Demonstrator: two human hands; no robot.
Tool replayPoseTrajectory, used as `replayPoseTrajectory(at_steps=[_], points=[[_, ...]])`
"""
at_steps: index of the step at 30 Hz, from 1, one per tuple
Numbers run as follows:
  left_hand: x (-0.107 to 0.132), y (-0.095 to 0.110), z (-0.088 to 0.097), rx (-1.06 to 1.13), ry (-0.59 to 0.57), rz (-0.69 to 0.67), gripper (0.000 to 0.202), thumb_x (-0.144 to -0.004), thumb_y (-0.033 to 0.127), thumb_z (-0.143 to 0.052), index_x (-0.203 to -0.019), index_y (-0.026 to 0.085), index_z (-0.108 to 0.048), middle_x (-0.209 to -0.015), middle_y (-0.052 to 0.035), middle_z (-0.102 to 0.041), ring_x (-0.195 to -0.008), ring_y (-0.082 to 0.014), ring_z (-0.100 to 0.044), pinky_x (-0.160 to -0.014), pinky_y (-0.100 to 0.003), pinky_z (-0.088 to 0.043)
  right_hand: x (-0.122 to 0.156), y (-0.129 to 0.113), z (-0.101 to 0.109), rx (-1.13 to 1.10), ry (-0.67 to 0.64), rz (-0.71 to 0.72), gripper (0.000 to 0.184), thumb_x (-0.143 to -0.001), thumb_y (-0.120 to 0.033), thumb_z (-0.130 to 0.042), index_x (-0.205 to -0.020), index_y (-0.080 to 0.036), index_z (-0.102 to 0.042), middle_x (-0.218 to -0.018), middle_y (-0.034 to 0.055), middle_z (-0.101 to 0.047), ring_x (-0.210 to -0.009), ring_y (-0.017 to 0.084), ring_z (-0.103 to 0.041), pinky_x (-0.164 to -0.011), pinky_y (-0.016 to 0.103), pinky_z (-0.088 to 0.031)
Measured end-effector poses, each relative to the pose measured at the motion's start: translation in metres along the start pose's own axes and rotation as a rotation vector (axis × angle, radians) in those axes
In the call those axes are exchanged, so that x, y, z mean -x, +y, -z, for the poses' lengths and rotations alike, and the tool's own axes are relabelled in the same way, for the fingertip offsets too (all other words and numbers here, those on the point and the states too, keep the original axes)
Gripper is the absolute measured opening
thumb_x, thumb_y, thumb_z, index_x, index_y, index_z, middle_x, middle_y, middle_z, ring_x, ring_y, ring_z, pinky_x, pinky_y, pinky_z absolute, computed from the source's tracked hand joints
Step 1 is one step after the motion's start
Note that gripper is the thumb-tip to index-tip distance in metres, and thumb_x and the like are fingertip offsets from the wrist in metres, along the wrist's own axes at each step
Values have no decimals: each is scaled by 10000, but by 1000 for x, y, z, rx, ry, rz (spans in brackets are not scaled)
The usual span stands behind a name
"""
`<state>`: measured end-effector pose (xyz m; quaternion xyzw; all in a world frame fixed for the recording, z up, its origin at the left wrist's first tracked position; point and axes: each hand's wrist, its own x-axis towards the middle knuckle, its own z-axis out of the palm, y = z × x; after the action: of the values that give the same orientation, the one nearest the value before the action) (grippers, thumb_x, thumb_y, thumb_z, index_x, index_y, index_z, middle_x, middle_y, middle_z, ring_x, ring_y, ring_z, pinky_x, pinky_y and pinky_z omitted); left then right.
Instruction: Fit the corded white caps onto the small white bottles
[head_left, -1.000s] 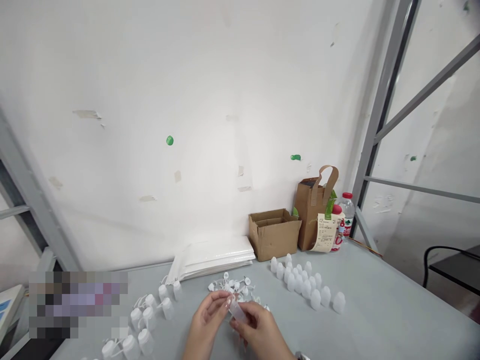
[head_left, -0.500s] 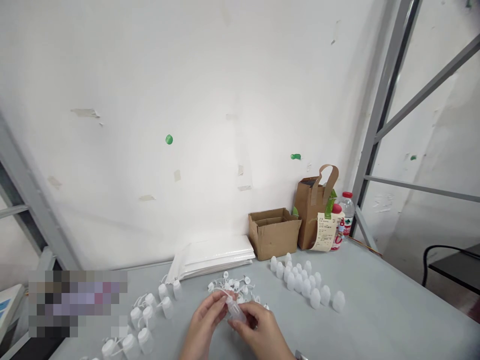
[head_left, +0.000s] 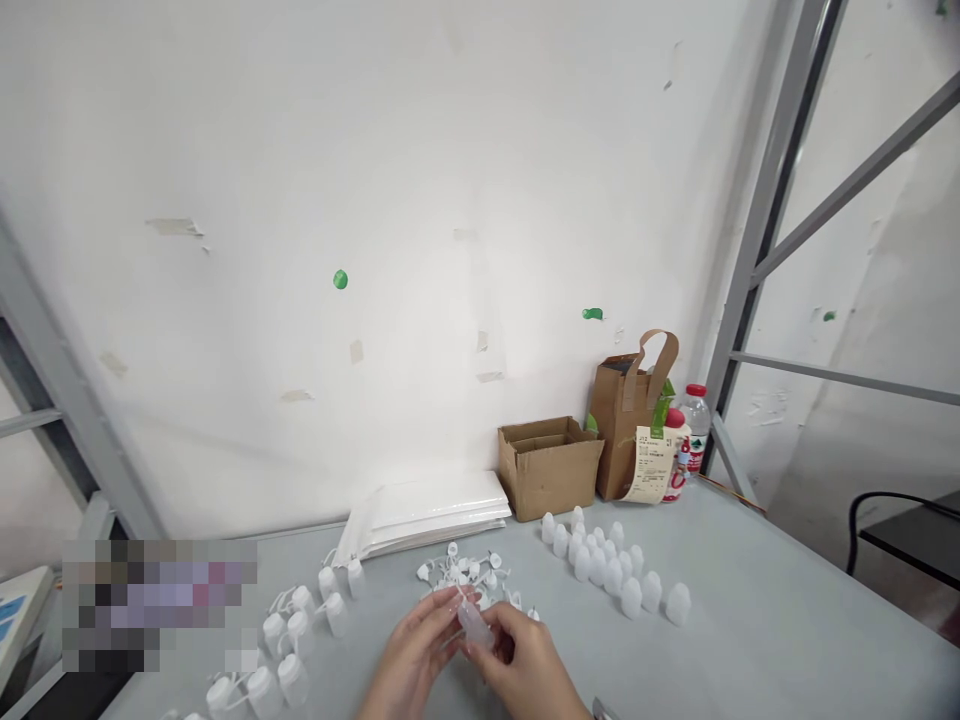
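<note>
At the near middle of the table, both hands are on one small translucent plastic bottle (head_left: 475, 625), which is tilted. My left hand (head_left: 416, 645) is closed around its upper end, where a bit of white cap strap shows between the fingers. The bottle's lower part is pinched by my right hand (head_left: 521, 655), thumb against forefinger. Just beyond my fingers lies a loose heap of white caps with straps (head_left: 472, 572), partly hidden by the hands. To the left stand several capped bottles (head_left: 298, 632). Uncapped translucent bottles (head_left: 598, 567) stand bottom-up or open on the right.
A stack of white packets (head_left: 427, 512) lies against the wall. Beside it are an open cardboard box (head_left: 551, 478), a brown paper bag (head_left: 615, 430) and a red-capped water bottle (head_left: 696, 430). Grey metal posts (head_left: 772, 200) frame the table (head_left: 750, 590).
The bottle has shifted slightly in my fingers, and the white strap that looped over my left fingers shows less. Both hands stay in nearly the same place.
</note>
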<state>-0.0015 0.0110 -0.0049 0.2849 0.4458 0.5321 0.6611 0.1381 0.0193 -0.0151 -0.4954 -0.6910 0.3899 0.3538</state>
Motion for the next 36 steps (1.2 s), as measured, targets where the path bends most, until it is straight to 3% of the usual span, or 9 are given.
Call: replayPoseTrajectory(at_steps=[4, 9, 14, 18, 22, 24, 31, 36], points=[[4, 1, -5, 67, -86, 5, 334, -615, 348, -670, -901, 176, -684, -989, -103, -722, -1070, -277, -567, -863, -344, -398, 1, 2, -1, -7, -1, 65, 122, -710, -218, -569, -798, -156, -628, -644, -3, -578, -562, 125, -471, -541, 209, -366], [7, 3, -7, 237, -220, 89, 222, -651, 300, -583, -799, 168, -682, -962, -98, -727, -1040, -283, -588, -867, -370, -404, 3, 3, 0, 22, 0, 127, 126, -706, -204, -568, -805, -162, -634, -713, 25, -618, -596, 136, -492, -571, 220, -382], [4, 1, -3, 195, -137, 118, 224, -736, 298, -548, -839, 148, -679, -925, -97, -737, -997, -247, -615, -841, -332, -422, 3, 1, -3, -95, -56, 61, 250, -769, -363, -532, -771, -137, -639, -618, 19, -586, -557, 140, -500, -543, 232, -381], [4, -2, -5, 82, -70, 115, 290, -653, 400, -667, -846, 183, -678, -945, -97, -733, -998, -264, -611, -801, -328, -431, 1, 3, -6, -320, -177, -49, 411, -775, -529, -490, -758, -136, -611, -548, 3, -560, -505, 143, -513, -506, 238, -398], [10, 0, -12, 10, -93, -61, 352, -586, 435, -722, -844, 196, -701, -962, -100, -724, -998, -272, -599, -841, -335, -407, 1, 3, -1, -277, -95, 72, 302, -749, -409, -576, -916, -158, -602, -780, 52, -653, -683, 180, -567, -624, 261, -435], [13, 1, -14, 3, -104, -87, 365, -585, 436, -721, -859, 196, -705, -943, -104, -726, -981, -275, -601, -857, -349, -398, 2, -1, 1, -250, -84, 89, 258, -749, -349, -572, -921, -158, -596, -784, 53, -655, -685, 180, -563, -628, 265, -432], [11, -1, -12, 11, -104, -74, 372, -587, 457, -699, -864, 209, -672, -933, -103, -722, -957, -277, -607, -824, -358, -404, 3, -1, -1, -269, -111, 87, 250, -768, -358, -532, -874, -140, -596, -740, 56, -641, -656, 180, -575, -617, 272, -429], [9, -2, -10, 104, -151, 8, 347, -611, 404, -676, -886, 192, -669, -936, -96, -725, -943, -265, -615, -775, -330, -419, -1, 5, -6, -379, -123, 48, 372, -720, -500, -574, -838, -148, -575, -681, 32, -613, -622, 158, -546, -594, 263, -411]])
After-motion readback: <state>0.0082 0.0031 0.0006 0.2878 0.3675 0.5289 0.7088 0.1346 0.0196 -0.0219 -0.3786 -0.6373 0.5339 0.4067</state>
